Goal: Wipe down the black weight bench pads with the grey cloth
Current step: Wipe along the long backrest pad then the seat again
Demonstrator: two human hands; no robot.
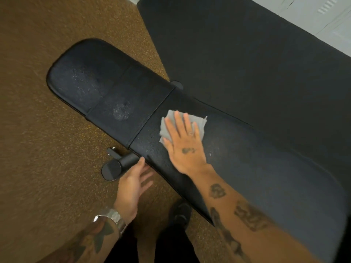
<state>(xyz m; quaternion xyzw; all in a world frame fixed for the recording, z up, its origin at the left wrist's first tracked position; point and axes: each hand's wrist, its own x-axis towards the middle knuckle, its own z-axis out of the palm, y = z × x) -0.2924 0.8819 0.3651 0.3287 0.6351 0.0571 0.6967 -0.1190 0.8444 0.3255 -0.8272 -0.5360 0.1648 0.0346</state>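
Note:
The black weight bench runs diagonally from upper left to lower right. Its shorter seat pad [106, 86] carries two patches of wet spray. The long back pad [266, 168] begins at the seam in the middle. My right hand [184, 143] lies flat, fingers spread, pressing the grey cloth [200, 123] onto the back pad just past the seam. My left hand [133, 183] hovers with fingers apart beside the bench's near edge, its fingertips by the black frame tube [121, 164], holding nothing.
Brown speckled flooring [38, 130] lies to the left and below. A black rubber mat [247, 54] covers the floor beyond the bench. Pale lockers [322, 14] stand at the top right. My dark shoe [182, 213] is under the bench's near edge.

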